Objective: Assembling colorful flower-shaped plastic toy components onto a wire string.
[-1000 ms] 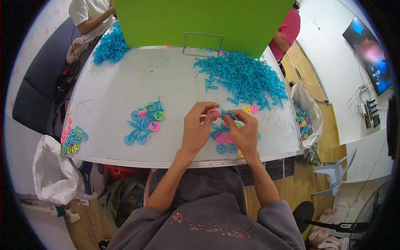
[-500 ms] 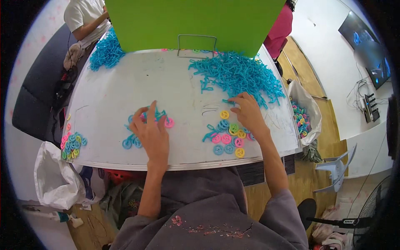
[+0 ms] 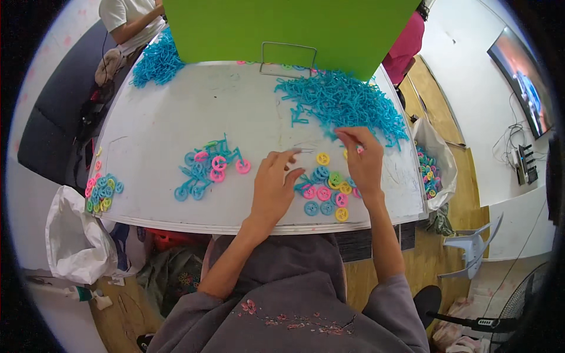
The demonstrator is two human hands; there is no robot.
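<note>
My right hand (image 3: 364, 157) is closed in a pinch at the near edge of a large pile of teal plastic forked pieces (image 3: 347, 101). A motion-blurred teal piece (image 3: 329, 130) shows at its fingertips. My left hand (image 3: 273, 183) hovers at mid-table, thumb and forefinger apart, nothing visible between them. Just right of it lies a loose group of small spoked plastic wheels in blue, pink, yellow and green, among them a yellow wheel (image 3: 341, 214). Left of that hand sits a cluster of teal pieces with wheels on them, including a pink wheel (image 3: 243, 166).
A green panel (image 3: 288, 29) stands across the white table's (image 3: 153, 135) far side, a wire stand (image 3: 288, 74) before it. More teal pieces (image 3: 158, 62) lie far left, mixed wheels (image 3: 104, 193) near left. White sacks (image 3: 76, 235) flank the table. Two people sit beyond.
My left hand has moved right, away from the left cluster, to beside the loose wheels. The right hand has closed further at the pile's edge. The whole view has shifted slightly.
</note>
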